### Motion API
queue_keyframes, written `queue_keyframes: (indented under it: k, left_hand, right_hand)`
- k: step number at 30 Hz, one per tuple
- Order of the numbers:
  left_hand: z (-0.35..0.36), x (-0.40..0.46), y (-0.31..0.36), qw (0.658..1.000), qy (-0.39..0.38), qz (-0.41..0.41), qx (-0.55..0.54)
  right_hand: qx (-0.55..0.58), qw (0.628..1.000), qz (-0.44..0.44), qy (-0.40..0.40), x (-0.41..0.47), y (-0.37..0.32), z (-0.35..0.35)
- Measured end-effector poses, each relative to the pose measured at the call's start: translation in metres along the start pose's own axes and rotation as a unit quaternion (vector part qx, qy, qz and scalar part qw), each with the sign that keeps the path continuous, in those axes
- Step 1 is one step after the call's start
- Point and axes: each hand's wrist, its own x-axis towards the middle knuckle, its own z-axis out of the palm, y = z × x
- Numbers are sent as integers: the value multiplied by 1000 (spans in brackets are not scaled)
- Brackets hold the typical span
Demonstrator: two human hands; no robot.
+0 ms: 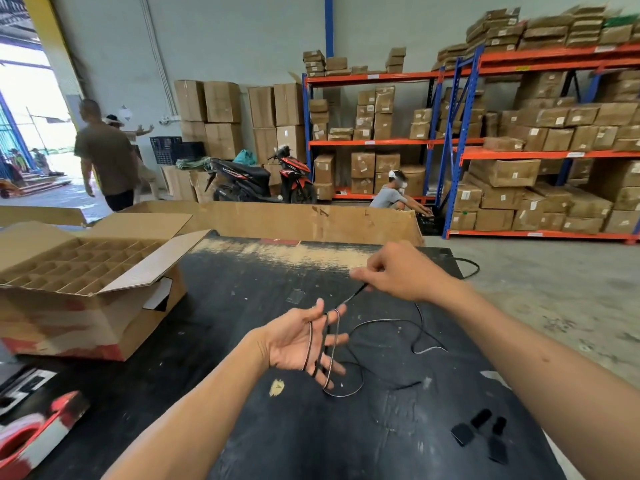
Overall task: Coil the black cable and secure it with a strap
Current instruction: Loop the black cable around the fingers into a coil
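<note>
Winding the black cable onto the open left hand

The left hand (pixel 298 341) is held palm-up over the middle of the counter (pixel 242 306), its fingers (pixel 337 339) spread apart with a few turns of the black cable (pixel 384 322) looped around them. The right hand (pixel 401 271), toward the far right corner, has its fingers pinched together on the cable. The slack snakes loose across the counter and one end trails off that far right corner. To coil well, I judge each new turn should lie beside the last with even tension, with the left fingers held apart so loops match. Black straps (pixel 479 433) wait near the counter's near right edge.
</note>
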Motion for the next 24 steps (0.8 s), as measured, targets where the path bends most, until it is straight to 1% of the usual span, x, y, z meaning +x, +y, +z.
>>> queue_keyframes:
  k: [2,3,6,8,10,11,12,14,19,21,24]
  left_hand:
    - [-11,-8,11,996,36,67,-53]
    - [-15,-13,18,991,42,101,-73]
    - [-22,-25,40,976,25,191,-100]
    - [-21,-31,53,964,-8,241,-109]
    - [-15,-35,66,956,-31,270,-114]
    - [-10,-37,71,954,-47,274,-110]
    - [-4,-37,75,954,-67,272,-104]
    - [7,-36,77,957,-107,255,-94]
    - [31,-28,60,964,-190,182,-34]
    - [38,-22,48,969,-212,127,-7]
    - [41,-10,28,975,-216,35,34]
  right_hand:
    - [68,998,5,-8,-15,-7,7]
    - [104,994,5,-13,-25,-9,13]
    - [229,973,19,-34,-55,-11,43]
    - [337,938,53,-58,-71,-8,71]
    - [433,891,103,-89,-82,-4,101]
    - [456,876,123,-94,-85,-3,114]
    - [460,872,139,-92,-86,1,126]
    - [440,879,162,-84,-84,4,133]
    - [269,943,192,-33,-60,17,114]
    - [193,965,177,-22,-47,24,96]
    - [93,985,134,-50,-26,22,56]
